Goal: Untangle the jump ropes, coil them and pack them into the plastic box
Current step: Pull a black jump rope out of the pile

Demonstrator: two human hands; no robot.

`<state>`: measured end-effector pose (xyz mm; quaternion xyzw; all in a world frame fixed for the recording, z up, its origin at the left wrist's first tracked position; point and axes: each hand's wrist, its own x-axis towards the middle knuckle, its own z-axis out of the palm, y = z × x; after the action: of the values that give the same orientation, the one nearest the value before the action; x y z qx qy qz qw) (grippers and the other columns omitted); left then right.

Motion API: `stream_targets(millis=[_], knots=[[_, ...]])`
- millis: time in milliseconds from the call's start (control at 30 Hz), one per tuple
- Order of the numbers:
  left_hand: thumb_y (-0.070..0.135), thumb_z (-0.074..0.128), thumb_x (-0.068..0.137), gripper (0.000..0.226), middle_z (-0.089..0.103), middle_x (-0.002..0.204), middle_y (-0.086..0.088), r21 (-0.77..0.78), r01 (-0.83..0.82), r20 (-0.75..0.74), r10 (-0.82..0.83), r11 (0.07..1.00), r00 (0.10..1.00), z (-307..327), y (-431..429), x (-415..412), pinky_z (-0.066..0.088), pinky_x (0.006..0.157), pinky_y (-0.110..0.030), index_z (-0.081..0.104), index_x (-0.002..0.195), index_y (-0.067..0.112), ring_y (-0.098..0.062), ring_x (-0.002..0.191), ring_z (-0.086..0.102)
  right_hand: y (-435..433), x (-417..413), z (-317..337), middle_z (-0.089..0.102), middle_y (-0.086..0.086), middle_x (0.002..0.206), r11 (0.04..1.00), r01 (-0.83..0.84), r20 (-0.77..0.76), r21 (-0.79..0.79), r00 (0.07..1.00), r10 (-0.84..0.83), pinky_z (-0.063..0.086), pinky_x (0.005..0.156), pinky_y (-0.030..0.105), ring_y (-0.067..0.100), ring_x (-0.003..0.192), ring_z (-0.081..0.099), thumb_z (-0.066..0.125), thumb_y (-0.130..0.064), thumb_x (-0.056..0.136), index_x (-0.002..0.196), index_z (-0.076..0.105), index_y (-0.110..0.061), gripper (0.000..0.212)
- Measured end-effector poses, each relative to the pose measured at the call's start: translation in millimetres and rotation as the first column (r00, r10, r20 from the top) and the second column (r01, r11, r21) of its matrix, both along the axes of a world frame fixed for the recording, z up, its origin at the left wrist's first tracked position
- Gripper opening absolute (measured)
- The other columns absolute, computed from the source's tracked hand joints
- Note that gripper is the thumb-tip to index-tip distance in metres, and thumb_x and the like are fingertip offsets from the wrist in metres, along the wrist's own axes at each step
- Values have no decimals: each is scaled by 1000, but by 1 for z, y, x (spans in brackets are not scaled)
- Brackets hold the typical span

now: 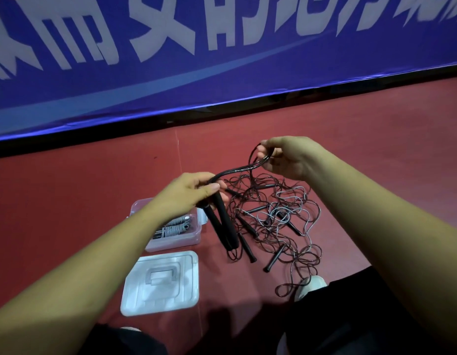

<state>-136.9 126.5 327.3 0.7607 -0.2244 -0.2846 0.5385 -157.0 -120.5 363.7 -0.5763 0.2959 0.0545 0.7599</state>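
Jump ropes (273, 221) lie in a loose tangle on the floor, just below and between my two hands. Their thin dark and grey cords are looped over several slim black handles.

Biggest of all is the blue banner (222, 73) across the top. It carries large white Chinese characters, cut off at the upper edge and blurred, so I cannot read them with any certainty. Beneath it the red floor (68, 188) fills the rest of the view. My legs in black trousers (350, 316) sit at the bottom edge, and the toe of a pale shoe (310, 285) touches the near end of one cord.

The clear lid (160, 283) lies flat on the floor to the left of the tangle, with its moulded handle recess facing up. Just beyond it stands the plastic box (176, 243), open, with grey coiled ropes (173, 228) lying inside. My left forearm crosses over the box's near corner.

My left hand (189, 193) is closed around the tops of the two thick black handles (226, 221) of one rope, and they hang down over the tangle's left edge. That rope's doubled cord (237, 171) arches up and to the right. My right hand (288, 157) pinches its loop between thumb and fingers, above the far side of the pile.
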Motion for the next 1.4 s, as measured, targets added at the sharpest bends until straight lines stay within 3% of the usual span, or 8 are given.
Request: stream_targets(millis=[167,367,633,800,967,1033,1133,1400], knots=[[14,49,102,16,75,88,-16,-162,-218,-29,216,963,976,12,-3,0,60,78,-33,64,98,8,-29,82,74,8,-5,-4,67,21,86,930,-30,3,-367,999,33,58,76,42,25,65,63,60,-28,97,125,48,5,45],[16,48,103,18,74,85,-13,-313,-483,-259,416,818,872,15,-2,9,60,71,-32,60,95,6,-24,78,73,61,-31,-14,71,15,97,700,-661,-35,-271,733,679,53,85,40,28,89,69,59,-37,95,103,64,-6,33],[12,47,103,18,72,85,-21,-415,-646,-495,437,641,751,21,0,12,62,73,-35,55,96,-3,-30,81,74,99,-38,-41,58,4,88,684,-572,51,-452,749,660,46,74,39,19,79,53,56,-39,98,103,61,-11,29],[16,32,108,33,71,89,-28,-477,-725,-629,383,497,676,25,-2,18,61,66,-38,50,100,-10,-36,80,73,100,-36,-44,71,16,97,778,-560,110,-286,787,607,47,72,33,19,83,63,54,-26,100,115,60,-3,28],[42,35,104,51,68,113,-25,-391,-751,-669,396,532,629,18,-1,26,57,82,-39,54,108,-6,-33,98,69,106,-37,-45,63,15,82,811,-584,159,-28,798,581,51,56,32,26,68,61,52,-13,101,107,52,-6,9],[53,54,89,62,69,112,-20,-313,-649,-594,390,694,703,15,4,26,58,84,-43,57,116,-3,-33,102,68,107,-35,-42,61,14,79,854,-513,208,87,848,488,50,54,30,22,64,58,50,-8,100,107,52,-2,9],[34,63,91,35,69,102,-19,-152,-467,-484,346,871,803,13,1,12,55,69,-38,62,109,4,-33,88,66,106,-33,-39,59,16,82,855,-482,251,191,866,432,53,59,31,24,68,59,48,-3,100,113,51,4,15],[6,54,96,18,72,101,-24,-275,-457,-516,272,846,813,22,-1,3,61,80,-41,55,111,-4,-34,97,72,106,-40,-40,60,25,91,791,-557,206,253,830,519,59,77,38,29,76,65,49,-5,100,110,50,4,14]])
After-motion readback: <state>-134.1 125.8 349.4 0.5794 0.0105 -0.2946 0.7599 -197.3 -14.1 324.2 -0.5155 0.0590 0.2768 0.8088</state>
